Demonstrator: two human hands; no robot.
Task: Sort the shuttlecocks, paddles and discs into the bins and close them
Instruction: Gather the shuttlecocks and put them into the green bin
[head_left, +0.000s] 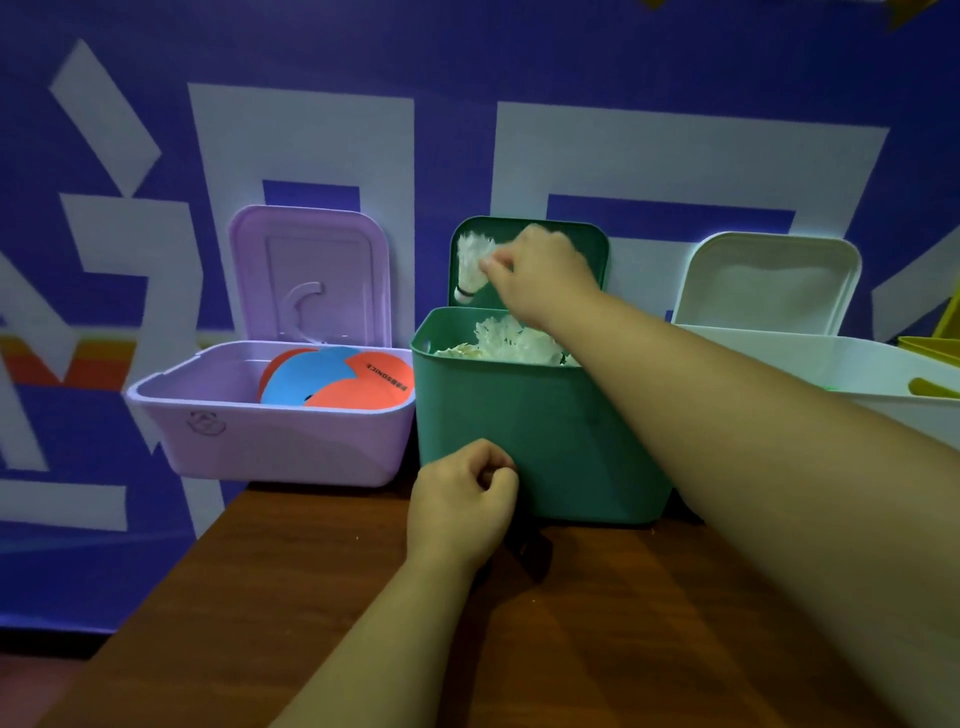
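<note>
Shuttlecock (471, 262) first: your right hand (545, 280) pinches its feathers in the fingertips, high over the green bin (519, 431), against the open lid (597, 244). Release off-centre and it may bounce off the heaped pile (514, 340) (already near the rim) onto the table (311, 597). Your left hand (460, 499), fingers curled on nothing, sits at the bin's front.

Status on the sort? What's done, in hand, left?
Done: discs lie in the purple bin, a pile of shuttlecocks in the green bin. In hand: the right hand holds one shuttlecock above the green bin; the left hand is curled, holding nothing, at its front. Left: drop it in and close the lids, all three open. The white bin shows only a yellow piece; paddles can't be confirmed.
</note>
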